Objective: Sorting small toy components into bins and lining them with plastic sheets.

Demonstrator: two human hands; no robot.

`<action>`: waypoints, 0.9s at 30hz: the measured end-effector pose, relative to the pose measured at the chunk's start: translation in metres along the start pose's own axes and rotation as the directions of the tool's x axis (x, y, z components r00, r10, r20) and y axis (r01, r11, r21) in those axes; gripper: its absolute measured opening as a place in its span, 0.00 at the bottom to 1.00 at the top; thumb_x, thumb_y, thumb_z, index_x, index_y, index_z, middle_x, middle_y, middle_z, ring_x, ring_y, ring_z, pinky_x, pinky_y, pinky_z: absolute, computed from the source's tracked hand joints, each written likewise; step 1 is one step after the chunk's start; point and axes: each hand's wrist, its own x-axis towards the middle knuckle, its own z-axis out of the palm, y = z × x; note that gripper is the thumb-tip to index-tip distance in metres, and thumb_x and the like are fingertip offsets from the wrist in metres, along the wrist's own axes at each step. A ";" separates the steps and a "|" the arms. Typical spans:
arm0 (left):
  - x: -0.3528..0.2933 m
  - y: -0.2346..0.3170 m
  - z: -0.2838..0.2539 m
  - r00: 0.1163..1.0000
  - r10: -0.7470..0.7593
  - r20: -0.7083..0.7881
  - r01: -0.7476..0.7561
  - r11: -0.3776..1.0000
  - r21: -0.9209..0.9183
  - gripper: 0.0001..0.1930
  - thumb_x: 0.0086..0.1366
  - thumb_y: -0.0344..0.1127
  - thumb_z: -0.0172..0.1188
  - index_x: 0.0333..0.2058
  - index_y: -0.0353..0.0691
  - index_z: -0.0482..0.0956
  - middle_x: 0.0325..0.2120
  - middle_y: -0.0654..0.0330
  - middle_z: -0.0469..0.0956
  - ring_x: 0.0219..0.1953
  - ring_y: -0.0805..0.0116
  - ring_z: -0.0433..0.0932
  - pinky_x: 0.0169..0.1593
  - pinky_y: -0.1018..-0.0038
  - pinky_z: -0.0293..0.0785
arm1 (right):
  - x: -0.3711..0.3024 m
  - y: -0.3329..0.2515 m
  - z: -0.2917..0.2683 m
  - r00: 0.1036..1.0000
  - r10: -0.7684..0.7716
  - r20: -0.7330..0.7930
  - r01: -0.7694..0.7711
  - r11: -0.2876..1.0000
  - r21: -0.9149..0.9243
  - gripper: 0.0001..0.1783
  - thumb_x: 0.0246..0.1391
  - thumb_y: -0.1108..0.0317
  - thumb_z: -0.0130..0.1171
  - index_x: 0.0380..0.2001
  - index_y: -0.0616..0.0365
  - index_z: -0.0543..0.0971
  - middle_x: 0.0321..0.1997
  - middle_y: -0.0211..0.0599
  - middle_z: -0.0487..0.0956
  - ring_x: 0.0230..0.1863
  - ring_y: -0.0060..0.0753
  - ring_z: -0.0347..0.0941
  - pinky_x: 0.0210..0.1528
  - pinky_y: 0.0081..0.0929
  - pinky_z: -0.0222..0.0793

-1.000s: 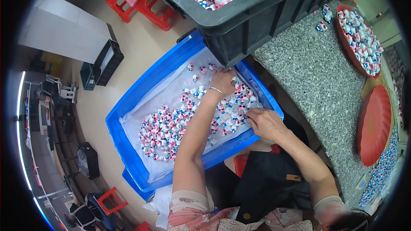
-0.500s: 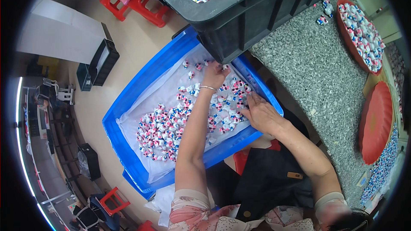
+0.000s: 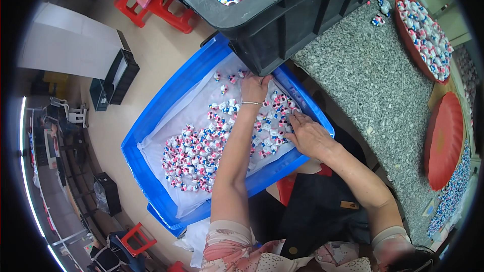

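Note:
Many small white, pink and blue figurines (image 3: 189, 158) lie in a blue tray (image 3: 146, 191) lined with a white sheet (image 3: 171, 106). My left hand (image 3: 254, 89), a bracelet at its wrist, reaches to the tray's far end, just below a black crate's corner. Its thumb shows, but the other fingertips are mostly hidden, so any figurine in them cannot be made out. My right hand (image 3: 311, 135) rests at the tray's right side with its fingers stretched out and slightly apart, touching the figurines along that edge.
A black crate (image 3: 302, 30) full of figurines overhangs the tray's far end. At right is a speckled stone counter (image 3: 353, 90) with a red bowl (image 3: 403, 35) of figurines and a red scalloped dish (image 3: 443, 141). Red stools (image 3: 174, 12) stand on the floor at far left.
My left hand has shifted slightly right at the far end of the tray, and its fingers now show less. My right hand has barely moved.

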 end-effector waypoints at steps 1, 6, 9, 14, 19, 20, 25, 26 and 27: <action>0.000 -0.001 -0.001 0.997 -0.077 0.028 0.078 0.995 -0.055 0.07 0.53 0.36 0.62 0.28 0.40 0.83 0.30 0.50 0.79 0.37 0.47 0.76 0.42 0.58 0.72 | 0.000 -0.001 0.000 1.000 -0.002 0.000 0.002 1.000 0.001 0.31 0.58 0.57 0.50 0.54 0.75 0.63 0.58 0.66 0.64 0.61 0.58 0.61 0.61 0.40 0.60; 0.001 0.001 -0.018 0.999 0.039 -0.024 -0.038 0.998 0.050 0.08 0.53 0.30 0.61 0.33 0.37 0.81 0.31 0.51 0.79 0.34 0.49 0.77 0.40 0.62 0.73 | 0.002 -0.001 0.000 0.999 -0.011 -0.053 0.010 1.000 -0.012 0.30 0.57 0.57 0.52 0.54 0.72 0.66 0.58 0.64 0.66 0.59 0.57 0.64 0.60 0.40 0.61; -0.011 0.015 -0.032 0.997 0.012 0.076 -0.013 1.000 0.011 0.09 0.52 0.30 0.60 0.34 0.38 0.80 0.31 0.51 0.78 0.37 0.49 0.75 0.43 0.61 0.72 | 0.002 0.000 0.000 0.997 0.003 -0.077 -0.002 1.000 0.017 0.28 0.57 0.58 0.52 0.53 0.71 0.66 0.58 0.64 0.66 0.58 0.57 0.65 0.60 0.40 0.61; -0.025 0.037 -0.033 0.898 0.062 0.435 -0.126 0.985 0.121 0.15 0.46 0.27 0.59 0.36 0.43 0.79 0.36 0.56 0.78 0.44 0.53 0.72 0.50 0.63 0.68 | 0.001 0.002 0.001 0.997 -0.012 -0.080 0.012 1.000 0.002 0.27 0.57 0.59 0.52 0.53 0.69 0.67 0.58 0.62 0.67 0.57 0.56 0.66 0.59 0.39 0.62; -0.018 0.039 -0.037 0.858 0.057 0.510 -0.188 0.960 0.209 0.17 0.46 0.25 0.58 0.37 0.46 0.79 0.36 0.55 0.77 0.42 0.53 0.72 0.49 0.64 0.69 | -0.001 0.000 0.003 0.997 -0.008 -0.074 0.010 0.999 0.030 0.27 0.57 0.58 0.51 0.54 0.69 0.67 0.57 0.59 0.68 0.56 0.54 0.67 0.59 0.39 0.62; -0.017 0.041 -0.037 0.854 0.106 0.510 -0.247 0.944 0.217 0.17 0.46 0.24 0.57 0.37 0.47 0.80 0.36 0.54 0.76 0.41 0.54 0.72 0.46 0.65 0.70 | 0.000 -0.001 0.002 0.998 -0.009 -0.067 0.011 0.999 0.030 0.27 0.57 0.58 0.51 0.53 0.68 0.67 0.57 0.59 0.68 0.56 0.54 0.67 0.59 0.38 0.62; -0.022 0.017 -0.038 0.917 -0.038 0.398 0.101 0.985 -0.139 0.19 0.49 0.18 0.55 0.41 0.42 0.78 0.37 0.55 0.70 0.37 0.63 0.76 0.37 0.75 0.75 | 0.000 0.004 0.008 0.996 -0.038 -0.079 0.039 0.999 0.018 0.26 0.57 0.58 0.51 0.53 0.68 0.68 0.57 0.57 0.68 0.56 0.54 0.68 0.59 0.38 0.62; -0.025 0.012 -0.037 0.905 -0.133 0.404 0.294 0.883 -0.367 0.18 0.51 0.18 0.55 0.42 0.40 0.77 0.37 0.56 0.71 0.38 0.66 0.77 0.39 0.76 0.75 | 0.001 0.003 0.005 0.996 -0.046 -0.078 0.048 0.999 0.019 0.26 0.57 0.59 0.51 0.53 0.68 0.68 0.57 0.57 0.68 0.56 0.54 0.68 0.59 0.38 0.62; -0.028 0.008 -0.036 0.875 -0.220 0.430 0.451 0.692 -0.563 0.18 0.53 0.19 0.56 0.43 0.38 0.75 0.38 0.57 0.71 0.39 0.69 0.77 0.41 0.77 0.76 | 0.001 0.002 0.005 0.996 -0.054 -0.078 0.056 0.998 0.020 0.26 0.57 0.59 0.51 0.53 0.68 0.69 0.58 0.57 0.68 0.55 0.54 0.68 0.59 0.38 0.62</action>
